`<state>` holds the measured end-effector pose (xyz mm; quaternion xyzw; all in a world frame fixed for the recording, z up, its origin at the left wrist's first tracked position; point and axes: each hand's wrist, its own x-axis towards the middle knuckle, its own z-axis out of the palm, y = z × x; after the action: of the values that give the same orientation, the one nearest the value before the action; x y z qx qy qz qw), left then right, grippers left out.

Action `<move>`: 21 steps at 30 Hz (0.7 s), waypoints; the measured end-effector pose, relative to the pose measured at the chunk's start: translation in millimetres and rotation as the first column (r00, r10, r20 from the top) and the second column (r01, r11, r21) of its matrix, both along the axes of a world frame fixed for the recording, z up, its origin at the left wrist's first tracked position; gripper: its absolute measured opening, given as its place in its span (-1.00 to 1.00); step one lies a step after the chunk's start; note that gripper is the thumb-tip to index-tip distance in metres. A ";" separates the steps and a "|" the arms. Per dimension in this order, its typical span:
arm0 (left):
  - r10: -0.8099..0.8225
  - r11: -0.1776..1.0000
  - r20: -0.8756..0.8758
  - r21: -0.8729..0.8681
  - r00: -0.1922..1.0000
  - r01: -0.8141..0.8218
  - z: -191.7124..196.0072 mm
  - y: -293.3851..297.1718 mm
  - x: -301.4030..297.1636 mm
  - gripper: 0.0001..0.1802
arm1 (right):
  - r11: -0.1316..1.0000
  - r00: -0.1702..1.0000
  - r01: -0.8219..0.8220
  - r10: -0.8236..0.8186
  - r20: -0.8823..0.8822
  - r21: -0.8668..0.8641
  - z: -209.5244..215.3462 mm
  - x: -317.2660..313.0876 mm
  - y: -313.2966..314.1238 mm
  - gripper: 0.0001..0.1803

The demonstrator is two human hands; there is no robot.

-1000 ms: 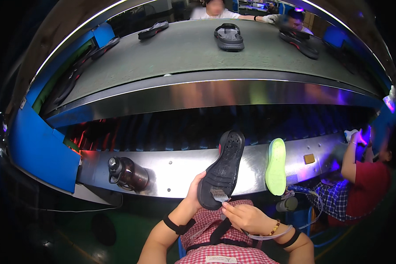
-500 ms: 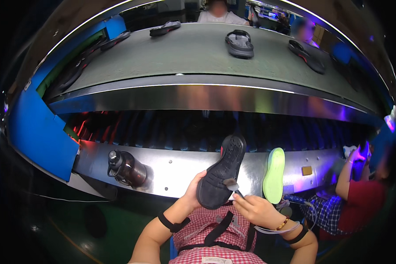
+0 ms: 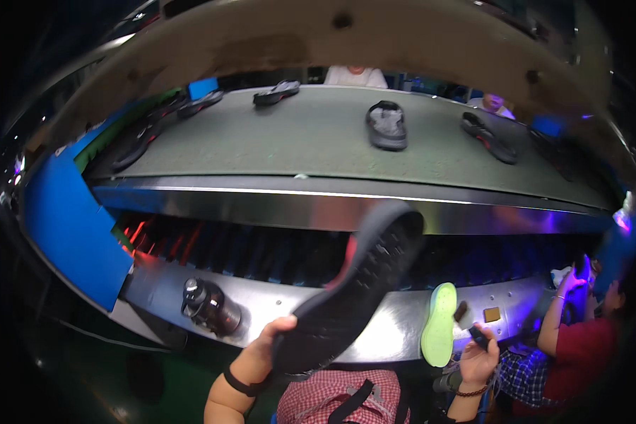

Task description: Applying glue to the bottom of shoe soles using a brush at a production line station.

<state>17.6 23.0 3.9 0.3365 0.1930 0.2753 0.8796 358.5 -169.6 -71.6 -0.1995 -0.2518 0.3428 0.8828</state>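
A black shoe sole point(image 3: 353, 300) with a red patch on its edge is lifted in front of me, tilted up to the right. My left hand point(image 3: 260, 346) grips it by its lower left end, thumb on the near face. Off to the right, my right hand point(image 3: 478, 362) holds a small flat brush point(image 3: 466, 316), its dark bristles pointing up and left. Just left of the brush, a lime-green insole-shaped piece point(image 3: 439, 328) lies on the metal ledge point(image 3: 389, 332). The sole hides part of the ledge's middle.
A dark bottle point(image 3: 210, 307) stands on the ledge at left; a small yellow-brown block point(image 3: 491, 314) lies at right. Beyond, a green conveyor belt point(image 3: 311, 134) carries several dark soles. A person in red point(image 3: 590, 353) works at my right. A blue panel point(image 3: 71, 226) borders the left.
The brush has left the sole and moved right with my right hand, past the green piece. My left hand has raised the sole, which looks larger and nearer. The head view has shifted.
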 end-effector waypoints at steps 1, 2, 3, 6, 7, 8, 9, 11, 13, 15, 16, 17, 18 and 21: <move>0.052 0.998 0.102 0.031 0.993 -0.056 9.5 13.5 7.9 -0.18 | 0.997 0.998 -0.007 0.002 -0.069 -0.073 -4.1 -1.1 -2.1 -0.57; 0.089 0.993 0.173 0.060 0.981 -0.100 24.0 33.3 16.5 -0.17 | 0.991 0.997 0.013 -0.023 -0.077 -0.134 -8.9 -4.9 -2.1 -0.58; 0.124 0.986 0.247 0.081 0.961 -0.148 42.6 54.5 24.8 -0.17 | 0.989 0.998 -0.031 0.022 -0.060 -0.144 -11.6 -7.2 -0.2 -0.60; -0.016 0.979 0.663 0.164 0.748 -0.124 76.4 124.0 56.6 -0.19 | 0.987 0.995 -0.071 0.060 -0.079 -0.143 -19.1 -13.9 2.6 -0.61; 0.119 0.969 0.763 0.049 0.636 -0.241 84.5 138.2 56.7 -0.18 | 0.987 0.989 -0.108 0.094 -0.117 -0.122 -18.5 -17.5 3.7 -0.61; 0.318 0.935 0.718 -0.131 0.619 -0.329 89.9 150.5 64.7 -0.17 | 0.987 0.988 -0.114 0.100 -0.122 -0.116 -21.7 -16.6 3.3 -0.62; 0.504 0.859 0.636 -0.300 0.584 -0.414 94.2 157.3 70.1 -0.16 | 0.988 0.989 -0.104 0.091 -0.117 -0.111 -23.6 -15.6 0.4 -0.62; 0.500 0.863 0.629 -0.310 0.595 -0.398 85.4 155.0 81.6 -0.16 | 0.985 0.987 -0.101 0.082 -0.135 -0.139 -30.5 -11.8 -4.6 -0.61; 0.342 0.928 0.547 -0.070 0.765 -0.365 64.9 136.8 90.6 -0.21 | 0.985 0.986 -0.071 0.046 -0.157 -0.154 -38.8 -5.3 -9.8 -0.61; 0.122 0.895 0.260 0.388 0.958 -0.220 25.7 106.6 83.3 -0.28 | 0.981 0.973 -0.119 0.085 -0.213 -0.151 -45.6 -4.6 -11.5 -0.59; -0.046 0.910 0.101 0.414 0.994 0.000 -7.1 102.3 74.4 -0.37 | 0.980 0.971 -0.135 0.101 -0.219 -0.146 -48.9 -4.1 -10.8 -0.59; 0.029 0.799 -0.212 0.592 0.977 0.105 -45.3 90.2 78.1 -0.38 | 0.975 0.972 -0.138 0.100 -0.214 -0.173 -52.9 -2.6 -11.4 -0.59; 0.296 0.391 -0.363 0.890 0.883 0.235 -106.0 85.8 71.1 -0.31 | 0.969 0.969 -0.162 0.120 -0.214 -0.187 -55.5 -4.5 -7.7 -0.58; 0.772 0.144 -0.554 0.629 0.311 0.764 -214.1 32.5 55.8 -0.10 | 0.963 0.953 -0.172 0.109 -0.283 -0.208 -65.6 -4.6 -2.4 -0.58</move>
<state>73.4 55.6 -210.2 0.8967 0.4297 0.0638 0.0850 353.9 -172.0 -137.2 -0.2337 -0.1020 0.4559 0.8527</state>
